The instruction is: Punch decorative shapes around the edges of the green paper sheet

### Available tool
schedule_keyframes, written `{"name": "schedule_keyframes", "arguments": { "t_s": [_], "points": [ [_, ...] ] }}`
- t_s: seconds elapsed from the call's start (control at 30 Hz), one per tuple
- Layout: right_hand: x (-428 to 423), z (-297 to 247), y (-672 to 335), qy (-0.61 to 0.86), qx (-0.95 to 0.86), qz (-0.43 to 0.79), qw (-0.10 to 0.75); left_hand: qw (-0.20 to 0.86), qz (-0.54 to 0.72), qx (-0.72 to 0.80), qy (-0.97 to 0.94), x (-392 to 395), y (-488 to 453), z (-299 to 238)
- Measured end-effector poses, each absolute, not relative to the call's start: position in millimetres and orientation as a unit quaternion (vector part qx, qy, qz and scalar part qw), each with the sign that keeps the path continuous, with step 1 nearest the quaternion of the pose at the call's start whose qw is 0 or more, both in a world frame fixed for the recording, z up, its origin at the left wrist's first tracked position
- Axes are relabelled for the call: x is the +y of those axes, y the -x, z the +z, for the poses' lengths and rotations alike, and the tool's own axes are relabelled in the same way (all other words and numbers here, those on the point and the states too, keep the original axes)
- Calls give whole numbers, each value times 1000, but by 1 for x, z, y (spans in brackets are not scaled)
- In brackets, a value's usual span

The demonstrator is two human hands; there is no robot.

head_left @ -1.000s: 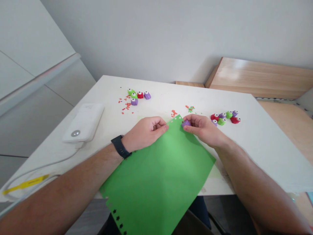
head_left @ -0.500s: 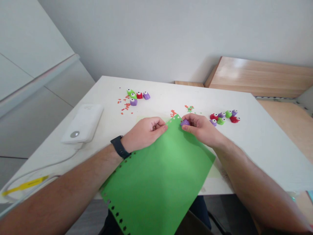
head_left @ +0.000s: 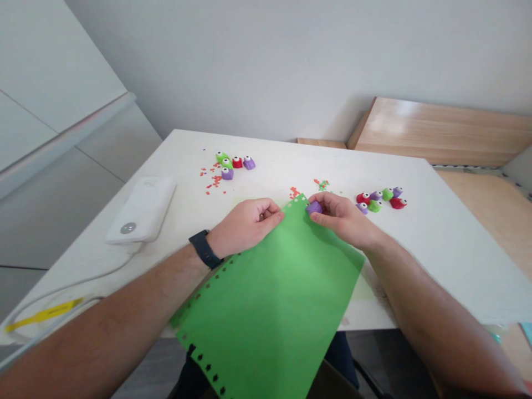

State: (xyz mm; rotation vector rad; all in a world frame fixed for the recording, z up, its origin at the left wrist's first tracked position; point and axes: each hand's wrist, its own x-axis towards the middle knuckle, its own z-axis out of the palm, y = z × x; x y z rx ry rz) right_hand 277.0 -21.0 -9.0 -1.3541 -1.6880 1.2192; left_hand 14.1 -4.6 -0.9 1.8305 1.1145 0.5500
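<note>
Okay, your green paper sheet [head_left: 274,299] lies at a slant, its long axis running from the top corner between your hands back toward your lap, with its near end past the edge of the white table [head_left: 316,160].

And my hands?

Your right hand [head_left: 343,219] grips a purple craft punch [head_left: 314,208] on that corner. Your left hand [head_left: 245,227] pinches the sheet's edge just beside it.

Which one's nearer the corner?

Your right, with the punch right at it.

How does the sheet look?

Flat and bright green, with small star-shaped holes [head_left: 208,366] along its lower left edge.
</note>
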Motion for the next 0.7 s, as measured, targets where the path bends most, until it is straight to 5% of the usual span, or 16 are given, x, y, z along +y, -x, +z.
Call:
{"name": "schedule_keyframes", "arguments": {
  "t_s": [0.7],
  "points": [
    [-10,-6,-291,556,-569,393,461,439,222,453,-743,-4,-13,1]
  ]
}}
